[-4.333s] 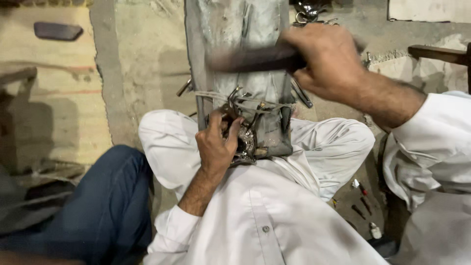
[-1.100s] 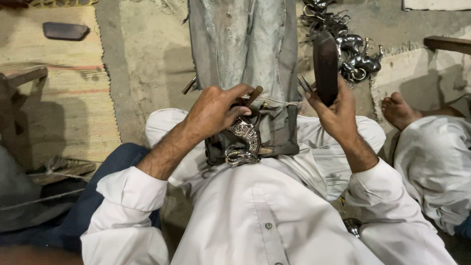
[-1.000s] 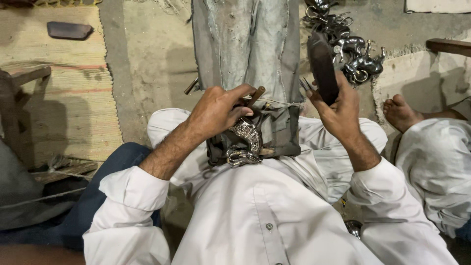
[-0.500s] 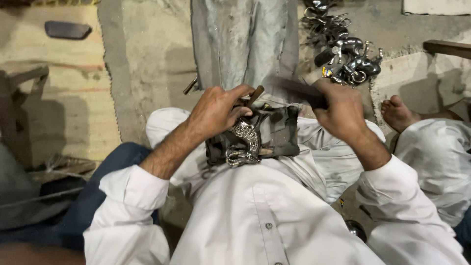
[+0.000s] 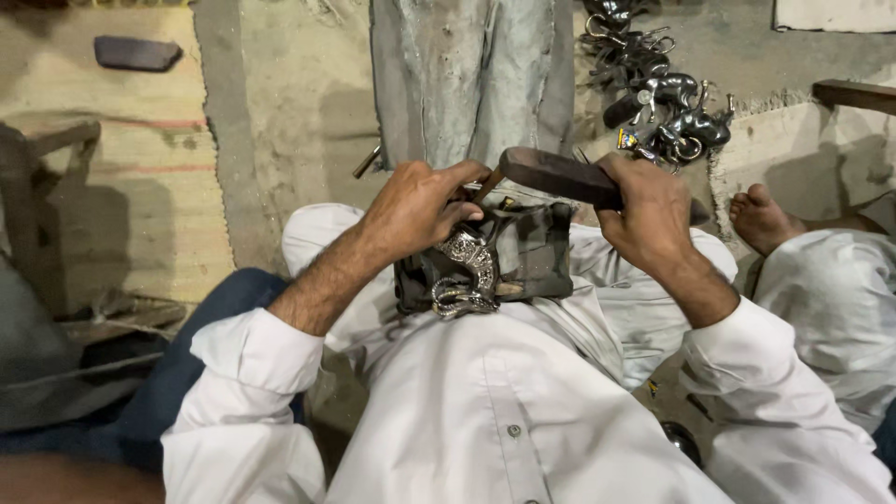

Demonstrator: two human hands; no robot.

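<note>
Silver casting sits in the lap block (left hand pinching a punch there, right hand clenched round a hammer); a skewed blow could strike fingers.

The thin tool under the left hand is mostly buried in the fist, so only a brownish stub pokes out. The right hand covers the middle of the dark handle, and its far end can't be seen. The pile of metal pieces is too tangled to sort out and is cut off by the top edge. The bare foot belongs to someone mostly out of frame.
</note>
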